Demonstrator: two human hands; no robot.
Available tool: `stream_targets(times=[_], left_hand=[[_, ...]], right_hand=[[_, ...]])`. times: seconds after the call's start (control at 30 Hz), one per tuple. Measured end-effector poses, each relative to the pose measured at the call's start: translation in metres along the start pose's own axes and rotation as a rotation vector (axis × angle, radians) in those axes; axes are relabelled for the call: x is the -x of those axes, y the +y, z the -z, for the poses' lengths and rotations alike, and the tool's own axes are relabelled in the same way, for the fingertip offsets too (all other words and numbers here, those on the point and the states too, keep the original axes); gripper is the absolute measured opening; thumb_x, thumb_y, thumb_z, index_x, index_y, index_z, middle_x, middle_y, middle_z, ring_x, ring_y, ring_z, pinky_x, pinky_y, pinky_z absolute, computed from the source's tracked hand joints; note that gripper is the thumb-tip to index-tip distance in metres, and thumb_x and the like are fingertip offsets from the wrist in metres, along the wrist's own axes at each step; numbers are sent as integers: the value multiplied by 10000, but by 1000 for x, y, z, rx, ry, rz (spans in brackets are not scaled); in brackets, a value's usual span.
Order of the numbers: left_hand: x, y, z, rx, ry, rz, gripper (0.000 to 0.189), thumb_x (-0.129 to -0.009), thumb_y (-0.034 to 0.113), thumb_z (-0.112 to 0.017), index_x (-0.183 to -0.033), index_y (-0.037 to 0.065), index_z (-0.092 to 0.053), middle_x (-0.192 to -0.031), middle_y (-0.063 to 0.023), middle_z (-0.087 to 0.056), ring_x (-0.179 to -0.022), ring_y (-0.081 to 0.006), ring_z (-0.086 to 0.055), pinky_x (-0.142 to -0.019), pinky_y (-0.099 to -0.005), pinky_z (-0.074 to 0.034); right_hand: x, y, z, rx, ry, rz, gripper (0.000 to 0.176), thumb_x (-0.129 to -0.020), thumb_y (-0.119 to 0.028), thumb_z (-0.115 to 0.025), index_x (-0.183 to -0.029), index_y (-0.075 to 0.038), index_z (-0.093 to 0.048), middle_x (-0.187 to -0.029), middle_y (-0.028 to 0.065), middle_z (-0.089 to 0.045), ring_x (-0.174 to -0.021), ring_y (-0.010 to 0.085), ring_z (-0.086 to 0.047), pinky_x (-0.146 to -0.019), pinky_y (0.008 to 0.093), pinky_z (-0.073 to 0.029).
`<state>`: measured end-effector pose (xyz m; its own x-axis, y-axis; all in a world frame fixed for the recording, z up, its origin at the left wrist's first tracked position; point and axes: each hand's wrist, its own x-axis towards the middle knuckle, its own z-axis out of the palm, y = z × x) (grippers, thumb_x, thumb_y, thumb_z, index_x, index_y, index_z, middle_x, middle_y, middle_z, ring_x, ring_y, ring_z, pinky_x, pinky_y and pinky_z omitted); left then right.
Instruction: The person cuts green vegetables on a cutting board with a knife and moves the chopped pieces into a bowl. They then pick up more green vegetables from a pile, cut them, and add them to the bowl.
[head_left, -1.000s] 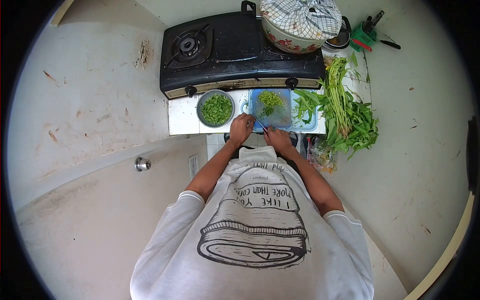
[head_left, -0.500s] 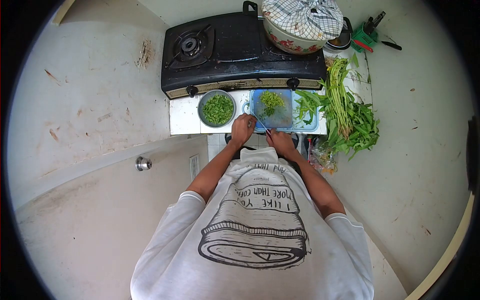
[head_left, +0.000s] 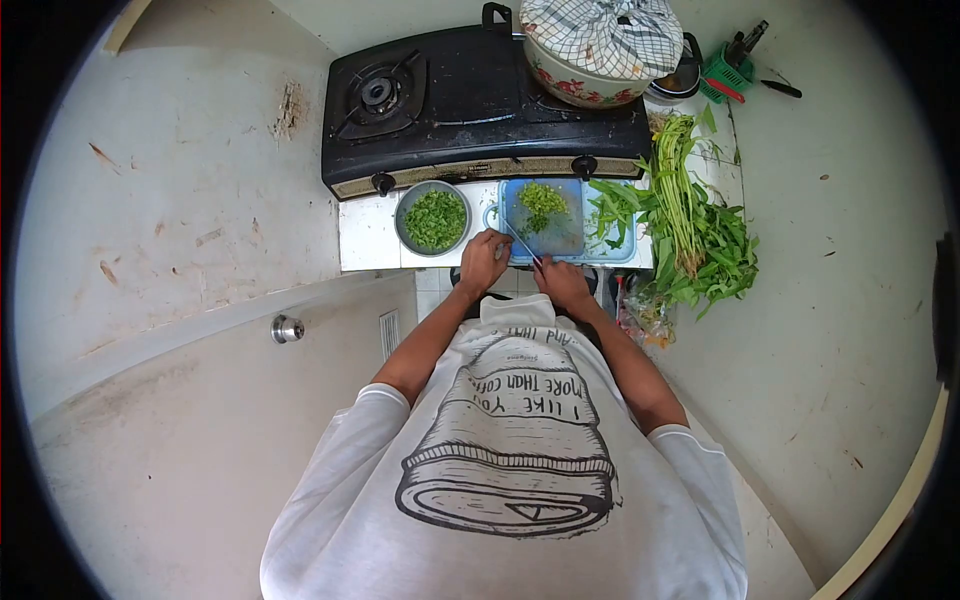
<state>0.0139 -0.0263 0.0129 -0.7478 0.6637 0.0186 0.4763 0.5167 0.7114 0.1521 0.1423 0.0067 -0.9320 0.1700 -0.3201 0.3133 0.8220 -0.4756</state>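
Observation:
My right hand [head_left: 563,282] is closed round the handle of a knife [head_left: 525,247], whose thin blade slants up and left across the near edge of a blue cutting board [head_left: 568,240]. Close to the blade's tip, at the board's near left corner, my left hand [head_left: 485,260] has its fingers curled together; what they pinch, if anything, is hidden. Finely chopped greens [head_left: 543,201] lie heaped on the board beyond both hands. Left of the board stands a grey bowl [head_left: 401,222] holding more chopped greens [head_left: 436,220].
A light blue tray [head_left: 626,246] with leaves extends right of the board. Long-stemmed leafy greens [head_left: 690,220] hang over the counter's right end. Behind stands a black gas stove [head_left: 470,90] bearing a cloth-covered floral pot [head_left: 590,88]. A green basket [head_left: 728,72] holds utensils.
The knife has shifted slightly, with its blade showing a little more between my hands. Both hands stay nearly in place, and the greens look the same.

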Motion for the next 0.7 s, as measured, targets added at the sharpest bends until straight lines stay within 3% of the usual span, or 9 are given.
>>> stream_targets(times=[0.23, 0.37, 0.7], left_hand=[[1, -3, -3, 54, -4, 94, 129, -875, 77, -705, -982, 86, -778, -947, -109, -702, -850, -318, -679, -795, -430, -542], [-1, -4, -1, 49, -9, 63, 111, -885, 86, -703, -969, 89, -775, -918, -106, -698, -807, -305, -673, -761, -419, -540], [-4, -4, -2, 45, -9, 55, 89, -875, 87, -712, -951, 72, -753, -900, -98, -691, -786, -308, -664, -746, -422, -537]], right_hand=[[6, 2, 0, -36, 10, 25, 373, -992, -339, -584, -1043, 29, -619, -761, 275, -705, -714, 479, -714, -692, 573, -585], [7, -4, 7, -10, -35, 26, 376, -982, -337, -583, -1041, 29, -644, -772, 267, -709, -768, 464, -726, -719, 560, -592], [-4, -4, 0, -45, -7, 35, 345, -994, -304, -582, -1020, 38, -622, -755, 284, -700, -723, 461, -719, -686, 560, -586]])
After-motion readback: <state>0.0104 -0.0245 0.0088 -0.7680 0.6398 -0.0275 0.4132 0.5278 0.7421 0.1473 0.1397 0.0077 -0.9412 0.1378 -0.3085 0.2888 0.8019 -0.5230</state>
